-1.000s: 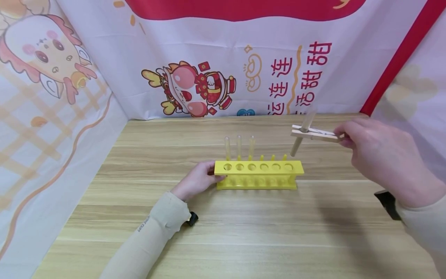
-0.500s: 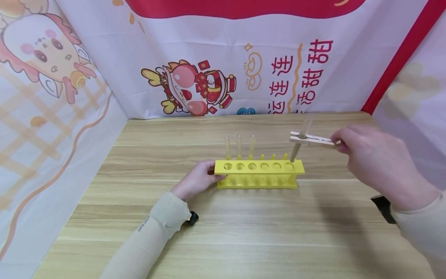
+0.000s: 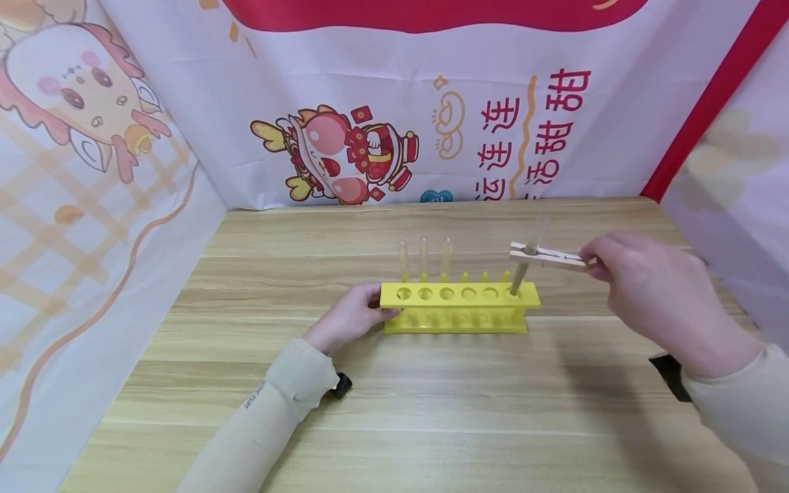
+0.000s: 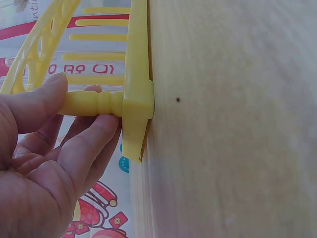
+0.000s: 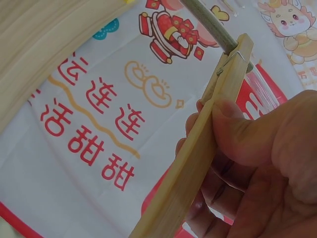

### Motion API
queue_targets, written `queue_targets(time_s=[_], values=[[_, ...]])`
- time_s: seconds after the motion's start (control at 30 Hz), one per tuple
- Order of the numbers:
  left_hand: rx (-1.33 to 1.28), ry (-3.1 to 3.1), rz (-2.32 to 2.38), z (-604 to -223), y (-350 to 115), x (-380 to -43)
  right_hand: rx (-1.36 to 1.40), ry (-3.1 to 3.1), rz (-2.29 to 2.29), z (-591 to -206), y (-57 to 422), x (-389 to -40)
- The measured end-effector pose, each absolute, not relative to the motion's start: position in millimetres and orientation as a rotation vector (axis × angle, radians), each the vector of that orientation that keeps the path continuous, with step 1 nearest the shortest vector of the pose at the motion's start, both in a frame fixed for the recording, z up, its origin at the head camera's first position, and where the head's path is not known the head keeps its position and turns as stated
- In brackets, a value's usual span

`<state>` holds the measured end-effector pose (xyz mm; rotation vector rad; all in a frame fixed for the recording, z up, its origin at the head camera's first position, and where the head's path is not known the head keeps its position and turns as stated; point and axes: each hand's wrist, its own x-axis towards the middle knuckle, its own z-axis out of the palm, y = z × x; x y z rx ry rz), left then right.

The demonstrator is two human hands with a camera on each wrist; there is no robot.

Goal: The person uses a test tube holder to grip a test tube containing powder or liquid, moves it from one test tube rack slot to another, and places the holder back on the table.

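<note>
A yellow test tube rack stands on the table, its left end post gripped between thumb and fingers of my left hand. In the left wrist view, that hand wraps the round post. My right hand pinches a wooden test tube clamp. Its jaws hold a tilted test tube with murky grey-brown contents below and clear glass above. The tube's lower end is right at the rack's rightmost hole. In the right wrist view, the thumb presses along the clamp, near the tube.
Three clear test tubes sit upside down on the rack's left back pegs. Bare pegs rise on the right. A printed cloth hangs behind the wooden table, with more cloth at both sides.
My right hand has moved left and down with the clamp and test tube, bringing the tube's lower end from beyond the rack to its rightmost hole. My left hand stays on the rack.
</note>
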<state>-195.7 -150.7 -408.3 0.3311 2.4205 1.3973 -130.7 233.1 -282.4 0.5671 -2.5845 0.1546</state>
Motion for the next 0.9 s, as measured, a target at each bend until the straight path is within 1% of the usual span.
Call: queue_targets(time_s=[0.9], values=[[0.304, 2.415, 1.395, -407, -151, -196, 0.580, -2.675, 0.231, -322, 229, -133]])
